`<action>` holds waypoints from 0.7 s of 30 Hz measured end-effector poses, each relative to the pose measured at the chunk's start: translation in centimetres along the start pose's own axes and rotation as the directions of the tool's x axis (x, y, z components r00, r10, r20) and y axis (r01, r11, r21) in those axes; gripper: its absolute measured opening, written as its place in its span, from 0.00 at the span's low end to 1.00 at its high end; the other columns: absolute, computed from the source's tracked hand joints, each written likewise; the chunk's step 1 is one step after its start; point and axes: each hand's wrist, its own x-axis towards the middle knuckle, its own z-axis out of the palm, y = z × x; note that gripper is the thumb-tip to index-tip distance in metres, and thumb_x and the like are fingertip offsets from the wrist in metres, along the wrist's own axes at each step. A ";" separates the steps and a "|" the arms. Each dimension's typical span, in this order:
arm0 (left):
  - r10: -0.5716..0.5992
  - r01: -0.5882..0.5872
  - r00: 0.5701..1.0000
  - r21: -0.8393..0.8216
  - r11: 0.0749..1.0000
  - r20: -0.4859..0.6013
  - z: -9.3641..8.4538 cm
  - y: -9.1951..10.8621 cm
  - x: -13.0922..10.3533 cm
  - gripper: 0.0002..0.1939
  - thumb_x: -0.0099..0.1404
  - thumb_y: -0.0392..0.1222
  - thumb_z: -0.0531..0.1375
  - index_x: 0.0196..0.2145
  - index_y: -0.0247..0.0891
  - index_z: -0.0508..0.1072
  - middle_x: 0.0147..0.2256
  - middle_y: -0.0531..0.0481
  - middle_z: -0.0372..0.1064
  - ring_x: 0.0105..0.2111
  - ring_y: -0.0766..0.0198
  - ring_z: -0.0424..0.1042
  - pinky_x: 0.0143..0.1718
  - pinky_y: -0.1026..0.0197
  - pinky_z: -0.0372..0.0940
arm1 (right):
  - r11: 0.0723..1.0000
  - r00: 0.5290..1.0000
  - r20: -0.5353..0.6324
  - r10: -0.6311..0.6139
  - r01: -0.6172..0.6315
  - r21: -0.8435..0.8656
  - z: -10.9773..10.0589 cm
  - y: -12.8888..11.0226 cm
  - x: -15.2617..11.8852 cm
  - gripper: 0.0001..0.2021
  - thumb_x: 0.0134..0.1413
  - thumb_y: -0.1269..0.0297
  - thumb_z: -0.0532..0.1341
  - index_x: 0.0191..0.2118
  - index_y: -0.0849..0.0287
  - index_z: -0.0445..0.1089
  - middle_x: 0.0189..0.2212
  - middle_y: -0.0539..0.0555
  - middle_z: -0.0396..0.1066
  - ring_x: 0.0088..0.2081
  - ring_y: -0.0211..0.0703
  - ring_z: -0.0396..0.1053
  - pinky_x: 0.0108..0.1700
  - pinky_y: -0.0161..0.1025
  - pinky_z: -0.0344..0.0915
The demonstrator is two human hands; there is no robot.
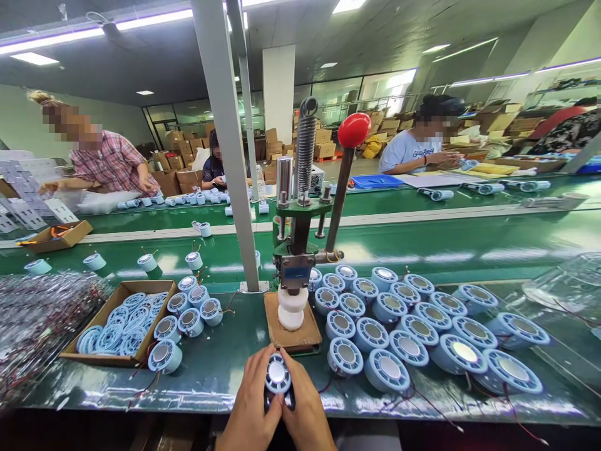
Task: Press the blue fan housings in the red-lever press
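Note:
Both my hands are wrapped round one light-blue round motor housing, its silver disc and slotted ring facing up. My left hand grips it from the left and my right hand from the right, thumbs together at its near edge. Just beyond my fingertips stands a hand press with a red-knobbed lever. Its white pressing block sits above a brown board. The underside of the held housing is hidden by my fingers.
Many blue housings with wires crowd the right; several more stand left. A cardboard box holds blue rings. Bundled wires lie far left. A grey post rises behind the bench. Co-workers sit across the green conveyor.

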 end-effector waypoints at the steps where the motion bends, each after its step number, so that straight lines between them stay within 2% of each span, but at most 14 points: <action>1: 0.009 -0.009 1.000 0.001 1.000 -0.011 0.3 -0.2 -0.1 0.33 0.65 0.34 0.54 0.67 0.39 0.55 0.65 0.39 0.59 0.65 0.49 0.59 0.64 0.42 0.59 | 1.000 1.000 0.008 -0.008 0.008 0.004 -0.1 0.0 0.0 0.34 0.52 0.74 0.56 0.66 0.56 0.59 0.57 0.58 0.69 0.56 0.50 0.70 0.55 0.45 0.72; 4: 0.018 -0.017 0.999 0.012 1.000 -0.042 0.9 -0.5 -0.2 0.33 0.66 0.36 0.56 0.68 0.39 0.54 0.65 0.39 0.58 0.65 0.49 0.59 0.63 0.42 0.60 | 0.999 0.999 0.015 -0.041 0.041 0.010 -0.2 0.1 0.1 0.36 0.53 0.74 0.57 0.69 0.54 0.53 0.58 0.57 0.68 0.56 0.49 0.70 0.54 0.44 0.73; 8: -0.017 0.020 0.994 0.025 0.999 -0.106 0.9 -0.5 0.0 0.31 0.66 0.41 0.59 0.65 0.39 0.59 0.61 0.40 0.66 0.60 0.49 0.65 0.61 0.44 0.64 | 0.999 0.999 -0.006 -0.037 0.037 -0.022 -0.1 0.0 0.0 0.38 0.54 0.74 0.55 0.70 0.53 0.48 0.57 0.57 0.68 0.55 0.48 0.71 0.52 0.42 0.73; 13: 0.090 -0.084 0.984 0.043 0.996 -0.156 0.7 -0.6 0.2 0.28 0.67 0.43 0.60 0.63 0.41 0.63 0.58 0.41 0.69 0.58 0.50 0.68 0.59 0.48 0.67 | 0.998 0.999 0.000 -0.042 0.042 -0.048 -0.1 -0.2 0.1 0.39 0.54 0.75 0.55 0.71 0.53 0.46 0.58 0.58 0.68 0.55 0.48 0.71 0.52 0.43 0.73; 15: 0.099 -0.094 0.984 0.037 0.995 -0.150 0.5 -0.4 0.3 0.28 0.67 0.42 0.60 0.63 0.41 0.63 0.59 0.41 0.68 0.59 0.50 0.67 0.59 0.48 0.66 | 0.999 1.000 0.002 -0.031 0.031 -0.040 -0.1 -0.3 0.2 0.40 0.54 0.76 0.55 0.71 0.53 0.45 0.58 0.58 0.68 0.56 0.48 0.71 0.52 0.42 0.73; 18: 0.010 -0.011 0.996 -0.009 1.000 -0.087 0.0 -0.1 0.4 0.31 0.65 0.42 0.61 0.64 0.40 0.61 0.61 0.41 0.66 0.61 0.50 0.65 0.61 0.48 0.64 | 1.000 1.000 0.024 -0.011 0.012 -0.027 0.1 -0.2 0.1 0.39 0.53 0.76 0.55 0.71 0.53 0.47 0.58 0.58 0.68 0.56 0.48 0.71 0.53 0.43 0.73; 21: -0.081 0.078 0.996 -0.068 0.995 -0.040 0.2 -0.1 0.3 0.34 0.64 0.42 0.61 0.66 0.40 0.58 0.63 0.41 0.63 0.63 0.49 0.63 0.63 0.47 0.62 | 0.998 0.987 0.158 0.036 -0.029 -0.047 -0.2 0.0 -0.2 0.38 0.51 0.77 0.54 0.70 0.55 0.50 0.61 0.59 0.65 0.60 0.50 0.66 0.59 0.48 0.69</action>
